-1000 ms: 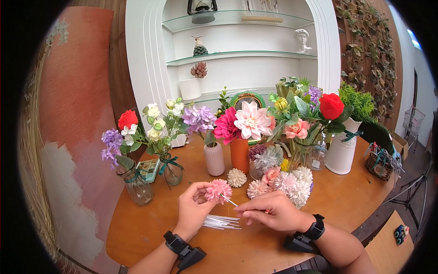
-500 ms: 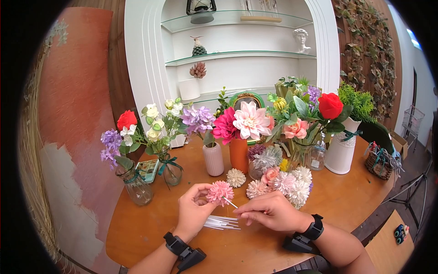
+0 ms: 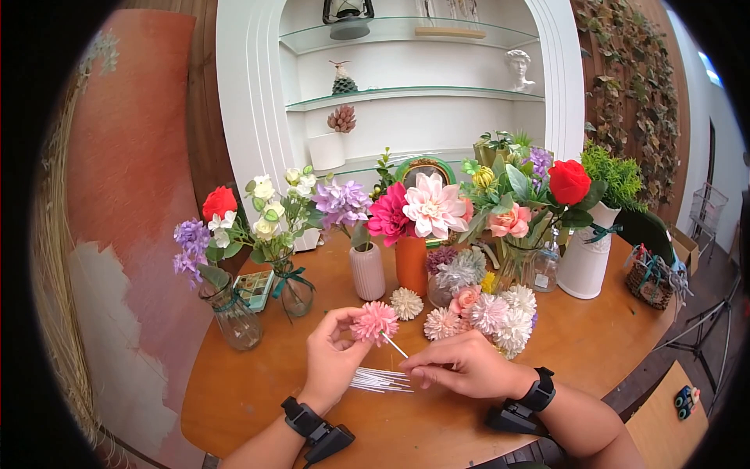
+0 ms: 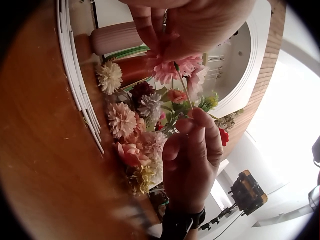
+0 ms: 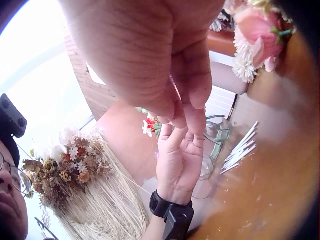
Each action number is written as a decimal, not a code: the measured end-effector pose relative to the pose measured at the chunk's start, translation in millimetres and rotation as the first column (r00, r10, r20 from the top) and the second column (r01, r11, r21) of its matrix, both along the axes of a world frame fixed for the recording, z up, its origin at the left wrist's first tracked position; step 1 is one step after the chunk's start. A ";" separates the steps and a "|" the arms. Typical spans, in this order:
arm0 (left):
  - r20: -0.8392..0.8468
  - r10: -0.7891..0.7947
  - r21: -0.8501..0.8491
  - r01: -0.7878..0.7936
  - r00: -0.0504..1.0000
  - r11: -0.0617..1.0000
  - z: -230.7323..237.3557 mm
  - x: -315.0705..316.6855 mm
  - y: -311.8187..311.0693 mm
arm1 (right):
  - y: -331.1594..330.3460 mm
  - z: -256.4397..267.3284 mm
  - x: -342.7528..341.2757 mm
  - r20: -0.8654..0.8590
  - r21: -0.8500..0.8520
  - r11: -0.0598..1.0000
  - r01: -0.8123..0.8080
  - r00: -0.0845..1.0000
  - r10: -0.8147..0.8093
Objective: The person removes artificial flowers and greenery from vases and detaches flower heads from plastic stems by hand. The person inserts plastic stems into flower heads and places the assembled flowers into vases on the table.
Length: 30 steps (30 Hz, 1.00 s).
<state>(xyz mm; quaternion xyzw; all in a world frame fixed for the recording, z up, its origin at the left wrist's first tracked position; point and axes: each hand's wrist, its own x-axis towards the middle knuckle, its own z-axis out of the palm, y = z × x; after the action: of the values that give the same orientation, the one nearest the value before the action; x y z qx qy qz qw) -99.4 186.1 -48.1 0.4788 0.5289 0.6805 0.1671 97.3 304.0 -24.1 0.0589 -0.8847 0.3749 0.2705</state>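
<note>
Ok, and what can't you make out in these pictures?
Right wrist view: the held pink flower, hidden behind the right hand.
Head view: lower end of the held white stick, behind fingertips.
Left wrist view: part of the left hand, beyond the top edge.
Head view: details in the basket, too small.

I see a soft pink on the flower (image 3: 374, 321) at the middle of the frame, with a white stick (image 3: 394, 345) against it. The loose sticks (image 3: 379, 381) just below are white too, over an orange-brown table (image 3: 258, 406). Above centre, a ribbed vase (image 3: 367, 272) is pale pink, a plain cylinder (image 3: 411, 267) bright orange. The big rose (image 3: 569, 183) towards the upper right glows red; the far-left panel (image 3: 133, 117) is brick red, patched greyish white lower down.
</note>
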 end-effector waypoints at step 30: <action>0.357 -0.335 -0.013 0.363 0.872 0.932 -4.4 -2.2 -5.5 | 0.2 0.9 -0.4 0.024 0.011 0.990 0.138 0.990 -0.138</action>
<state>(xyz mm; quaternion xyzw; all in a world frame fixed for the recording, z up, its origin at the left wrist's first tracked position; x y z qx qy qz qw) -101.6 180.6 -52.5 0.4313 0.4221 0.6915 0.3971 96.8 304.2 -23.2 -0.0058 -0.8918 0.3516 0.2848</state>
